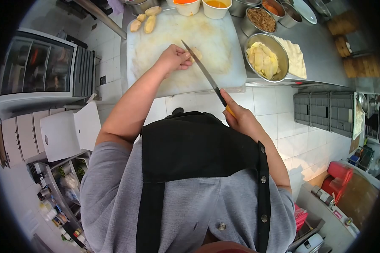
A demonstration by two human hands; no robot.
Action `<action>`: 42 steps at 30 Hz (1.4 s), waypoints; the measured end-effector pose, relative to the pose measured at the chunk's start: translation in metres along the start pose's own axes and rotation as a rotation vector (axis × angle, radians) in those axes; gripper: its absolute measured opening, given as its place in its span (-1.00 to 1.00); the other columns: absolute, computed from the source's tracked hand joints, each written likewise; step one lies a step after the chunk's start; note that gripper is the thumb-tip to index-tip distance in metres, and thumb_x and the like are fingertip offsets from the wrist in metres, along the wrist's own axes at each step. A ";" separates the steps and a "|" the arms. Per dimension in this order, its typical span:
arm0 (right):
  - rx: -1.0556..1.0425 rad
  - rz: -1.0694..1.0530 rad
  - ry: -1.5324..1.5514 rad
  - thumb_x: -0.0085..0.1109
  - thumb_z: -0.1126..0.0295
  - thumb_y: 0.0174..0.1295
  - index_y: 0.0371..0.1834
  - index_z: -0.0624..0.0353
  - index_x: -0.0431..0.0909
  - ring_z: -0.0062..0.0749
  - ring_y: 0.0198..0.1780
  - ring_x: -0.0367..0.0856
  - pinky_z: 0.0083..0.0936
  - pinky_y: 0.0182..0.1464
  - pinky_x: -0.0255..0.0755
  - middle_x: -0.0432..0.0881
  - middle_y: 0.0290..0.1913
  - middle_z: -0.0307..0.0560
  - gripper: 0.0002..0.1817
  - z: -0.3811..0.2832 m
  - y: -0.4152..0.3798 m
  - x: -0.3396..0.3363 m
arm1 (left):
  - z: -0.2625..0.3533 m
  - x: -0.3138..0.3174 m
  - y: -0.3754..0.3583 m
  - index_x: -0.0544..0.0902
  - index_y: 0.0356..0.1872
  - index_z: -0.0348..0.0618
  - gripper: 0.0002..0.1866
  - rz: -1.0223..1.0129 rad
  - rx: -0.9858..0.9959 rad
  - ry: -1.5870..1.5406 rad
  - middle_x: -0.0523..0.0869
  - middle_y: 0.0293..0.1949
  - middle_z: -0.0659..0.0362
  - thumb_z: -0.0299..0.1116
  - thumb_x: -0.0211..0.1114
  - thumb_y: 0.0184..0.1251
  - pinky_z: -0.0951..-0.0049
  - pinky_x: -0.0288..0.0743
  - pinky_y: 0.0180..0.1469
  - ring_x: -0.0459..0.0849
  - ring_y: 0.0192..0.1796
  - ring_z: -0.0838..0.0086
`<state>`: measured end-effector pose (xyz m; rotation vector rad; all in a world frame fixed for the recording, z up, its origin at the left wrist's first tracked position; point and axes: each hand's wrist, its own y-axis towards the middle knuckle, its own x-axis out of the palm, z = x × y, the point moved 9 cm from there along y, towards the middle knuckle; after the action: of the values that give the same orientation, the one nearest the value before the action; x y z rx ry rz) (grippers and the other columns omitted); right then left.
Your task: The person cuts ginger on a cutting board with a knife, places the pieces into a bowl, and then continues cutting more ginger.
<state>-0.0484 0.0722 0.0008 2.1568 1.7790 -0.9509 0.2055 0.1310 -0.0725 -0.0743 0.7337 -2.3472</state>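
Observation:
My right hand is wrapped round the yellow handle of a long kitchen knife. The blade slants up and left over the white cutting board, its edge beside the fingers of my left hand. Those fingers are curled and pinch a pale piece of what looks like ginger on the board; the blade and fingers partly hide it. Several peeled knobs of similar ginger lie at the board's far left corner. Right of the board, a steel bowl holds pale yellow slices.
Tubs of orange and yellow liquid stand at the board's far edge. A steel pot of brown crumbly food and a folded cloth are on the counter to the right. Grey crates stand on the floor at right.

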 end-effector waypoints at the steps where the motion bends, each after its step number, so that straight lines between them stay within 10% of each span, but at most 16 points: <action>1: -0.002 -0.006 0.000 0.08 0.47 0.28 0.50 -0.12 0.05 0.13 -0.30 0.61 -0.14 -0.22 0.44 0.60 -0.39 0.24 -0.29 0.001 0.003 0.000 | 0.000 0.000 0.001 0.36 -0.04 -0.31 -0.72 0.000 -0.002 0.007 0.62 -0.13 0.03 -0.35 0.18 0.42 0.42 0.65 -0.12 0.70 -0.16 0.40; 42: -0.047 0.034 0.024 0.11 0.45 0.27 0.50 -0.24 0.03 0.14 -0.35 0.62 -0.16 -0.25 0.46 0.61 -0.42 0.24 -0.25 0.012 0.001 0.003 | 0.001 0.000 -0.001 0.35 -0.03 -0.32 -0.72 0.008 -0.007 0.036 0.61 -0.11 0.02 -0.35 0.16 0.44 0.41 0.66 -0.13 0.70 -0.14 0.39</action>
<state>-0.0518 0.0684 -0.0099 2.1711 1.7520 -0.8702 0.2048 0.1310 -0.0714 -0.0326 0.7588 -2.3436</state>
